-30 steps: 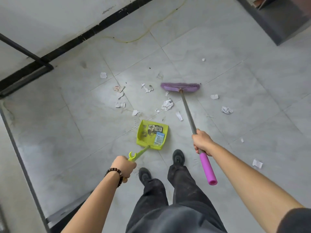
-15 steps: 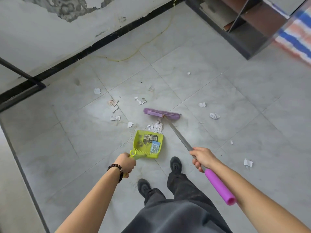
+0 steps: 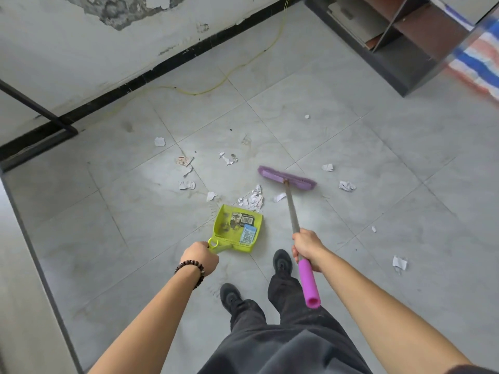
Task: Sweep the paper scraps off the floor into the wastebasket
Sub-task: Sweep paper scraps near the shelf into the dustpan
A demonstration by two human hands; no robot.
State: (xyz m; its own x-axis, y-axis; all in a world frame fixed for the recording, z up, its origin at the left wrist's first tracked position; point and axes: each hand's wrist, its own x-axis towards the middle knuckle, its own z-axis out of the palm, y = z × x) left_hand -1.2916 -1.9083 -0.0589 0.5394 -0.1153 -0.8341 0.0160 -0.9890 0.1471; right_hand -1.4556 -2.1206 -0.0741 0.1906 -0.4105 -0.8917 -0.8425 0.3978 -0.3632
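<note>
My left hand point(image 3: 201, 256) grips the handle of a lime-green dustpan point(image 3: 237, 228) that sits on the grey tiled floor with scraps and labels inside. My right hand point(image 3: 306, 244) grips the metal shaft of a broom above its pink grip point(image 3: 309, 283). The purple broom head point(image 3: 286, 180) rests on the floor beyond and to the right of the pan. A crumpled paper wad point(image 3: 253, 199) lies just past the pan's lip, with a small scrap point(image 3: 279, 197) beside it. Several more scraps lie scattered around. No wastebasket is in view.
A wall with a black baseboard point(image 3: 162, 70) runs across the back left, with a yellow cord point(image 3: 205, 90) along it. A dark shelf unit point(image 3: 399, 41) stands at the back right beside a striped sheet point(image 3: 480, 63). My two black shoes point(image 3: 282, 261) stand behind the pan.
The broom head swept in to the pan's lip with the paper wad, then pulled back out to the right. The dustpan came closer to my feet.
</note>
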